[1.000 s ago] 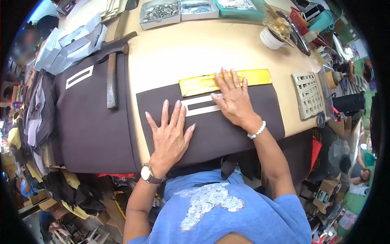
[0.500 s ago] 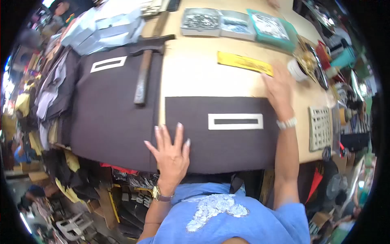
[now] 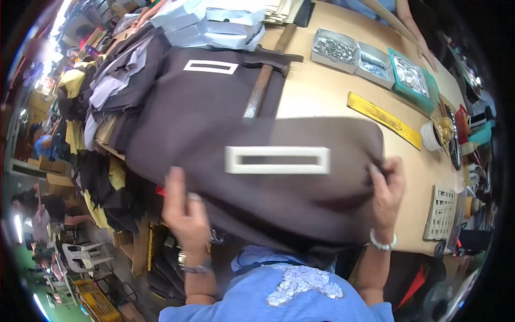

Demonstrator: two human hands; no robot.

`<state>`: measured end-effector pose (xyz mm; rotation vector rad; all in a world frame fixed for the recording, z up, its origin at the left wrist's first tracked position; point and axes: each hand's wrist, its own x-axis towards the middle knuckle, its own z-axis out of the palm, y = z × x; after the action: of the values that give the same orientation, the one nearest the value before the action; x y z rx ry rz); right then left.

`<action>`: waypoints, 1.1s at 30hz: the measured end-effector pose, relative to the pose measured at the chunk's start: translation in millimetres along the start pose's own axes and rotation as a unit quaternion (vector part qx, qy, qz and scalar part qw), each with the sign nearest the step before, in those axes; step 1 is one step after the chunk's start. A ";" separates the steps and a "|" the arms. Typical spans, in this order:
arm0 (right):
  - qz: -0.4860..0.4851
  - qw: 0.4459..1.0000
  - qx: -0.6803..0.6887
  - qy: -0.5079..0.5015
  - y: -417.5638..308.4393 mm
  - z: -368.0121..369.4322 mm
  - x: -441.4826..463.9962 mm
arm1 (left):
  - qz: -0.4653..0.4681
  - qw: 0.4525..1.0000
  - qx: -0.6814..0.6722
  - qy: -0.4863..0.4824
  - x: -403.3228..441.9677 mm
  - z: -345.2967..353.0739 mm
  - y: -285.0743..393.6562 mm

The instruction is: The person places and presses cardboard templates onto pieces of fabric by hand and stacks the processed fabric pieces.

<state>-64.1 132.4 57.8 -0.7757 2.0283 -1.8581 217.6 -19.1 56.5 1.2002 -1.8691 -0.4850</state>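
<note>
A dark brown cloth panel (image 3: 300, 196) with a white rectangular frame (image 3: 278, 160) on it is raised and bowed off the table. My right hand (image 3: 387, 188) is closed on the panel's right edge, where the fabric bunches into folds. At the panel's near left edge is my left hand (image 3: 186, 217), fingers pointing up and smeared by motion; I cannot make out whether it grips the fabric. Under and behind the panel lies another dark cloth (image 3: 188, 102) with a similar white frame (image 3: 211, 66). A hammer (image 3: 259, 90) rests on that cloth, the end of its handle hidden by the raised panel.
A yellow ruler-like strip (image 3: 384, 119) lies beyond the panel. Farther back are boxes of small metal parts (image 3: 335, 47) and a teal tray (image 3: 412, 78). A white container (image 3: 431, 136) and a slotted pale block (image 3: 441, 212) stand right. Another person's hand (image 3: 428, 58) touches the table.
The panel that lay flat has been lifted and shifted left over the other cloth. My right hand has come nearer and taken its right edge; my left has moved left and off the surface.
</note>
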 end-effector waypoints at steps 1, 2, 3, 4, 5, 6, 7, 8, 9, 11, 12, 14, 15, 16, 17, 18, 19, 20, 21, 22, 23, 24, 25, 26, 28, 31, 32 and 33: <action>-0.039 0.997 -0.003 -0.061 -4.3 19.4 11.1 | 0.016 0.998 0.031 0.053 16.5 -18.9 -14.1; -0.078 0.990 -0.005 -0.120 -7.3 39.8 20.7 | 0.044 0.990 0.100 0.087 35.2 -39.5 -19.2; -0.078 0.985 0.071 -0.138 -16.1 68.0 25.2 | 0.062 0.982 0.129 0.120 52.6 -55.4 -27.4; -0.076 0.975 0.145 -0.153 -24.3 95.2 28.9 | 0.078 0.974 0.166 0.131 71.1 -73.0 -37.9; -0.099 0.969 0.165 -0.154 -20.1 117.7 36.7 | 0.086 0.972 0.164 0.142 90.9 -84.6 -47.0; -0.120 0.963 0.184 -0.155 -15.0 137.5 43.8 | 0.107 0.971 0.169 0.131 113.0 -94.0 -58.2; -0.111 0.961 0.200 -0.154 -19.3 152.8 48.0 | 0.102 0.969 0.182 0.131 133.8 -93.5 -60.3; -0.101 0.959 0.215 -0.153 -22.4 165.3 52.0 | 0.123 0.968 0.179 0.126 155.9 -91.0 -71.3; -0.087 0.958 0.233 -0.140 -19.2 176.3 57.2 | 0.161 0.964 0.189 0.096 179.6 -87.3 -86.2; -0.089 0.963 0.233 -0.104 -7.9 194.8 69.3 | 0.178 0.957 0.225 0.051 217.2 -67.6 -108.1; -0.090 0.965 0.232 -0.086 -2.1 202.1 74.8 | 0.180 0.959 0.218 0.035 237.0 -58.5 -126.7; -0.094 0.969 0.213 -0.079 4.7 206.4 81.9 | 0.168 0.959 0.226 0.028 255.9 -46.7 -136.7; -0.093 0.971 0.205 -0.078 5.2 207.1 82.9 | 0.166 0.966 0.192 0.040 254.8 -45.4 -133.4; -0.090 0.973 0.198 -0.076 6.2 208.0 82.9 | 0.165 0.972 0.159 0.051 250.4 -46.1 -125.7; -0.081 0.972 0.207 -0.081 6.4 209.4 82.3 | 0.162 0.977 0.128 0.060 244.3 -50.8 -121.7; -0.093 0.975 0.179 -0.094 6.5 211.2 78.1 | 0.150 0.977 0.135 0.069 233.4 -59.6 -121.4; -0.105 0.977 0.151 -0.107 6.7 211.7 72.1 | 0.139 0.977 0.141 0.077 216.4 -69.5 -121.2; -0.118 0.978 0.122 -0.119 8.1 211.6 65.6 | 0.128 0.977 0.146 0.086 198.0 -77.4 -122.6; -0.112 0.974 0.117 -0.156 11.9 214.4 57.2 | 0.096 0.979 0.161 0.079 180.4 -86.1 -133.3; -0.092 0.969 0.118 -0.195 14.4 217.5 46.5 | 0.064 0.980 0.175 0.072 163.6 -98.1 -149.7; -0.125 0.965 0.100 -0.205 25.5 224.8 34.1 | 0.027 0.979 0.195 0.055 147.5 -112.6 -167.5; -0.188 0.955 0.068 -0.220 28.2 228.5 22.2 | -0.010 0.976 0.213 0.038 133.3 -129.0 -182.1; -0.211 0.942 0.053 -0.255 21.0 227.4 10.1 | -0.086 0.981 0.169 0.048 120.6 -145.7 -186.5; -0.177 0.926 0.062 -0.327 9.7 224.2 1.3 | -0.088 0.978 0.176 0.067 113.9 -164.4 -195.2; -0.174 0.906 0.079 -0.377 -9.8 220.3 -14.9 | -0.019 0.964 0.240 0.114 107.5 -200.8 -215.9; -0.222 0.888 0.128 -0.382 -42.3 212.9 -20.9 | -0.026 0.954 0.228 0.193 132.9 -213.5 -172.8; -0.242 0.883 0.144 -0.375 -49.9 211.0 -20.7 | -0.031 0.951 0.220 0.214 142.8 -213.5 -150.8; -0.263 0.886 0.122 -0.361 -55.0 207.1 -13.6 | 0.012 0.948 0.231 0.218 157.9 -210.6 -147.4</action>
<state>70.5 -33.1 82.5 -1.7430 1.1551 -1.6302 440.4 -202.3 144.7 1.4436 -1.6447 0.2422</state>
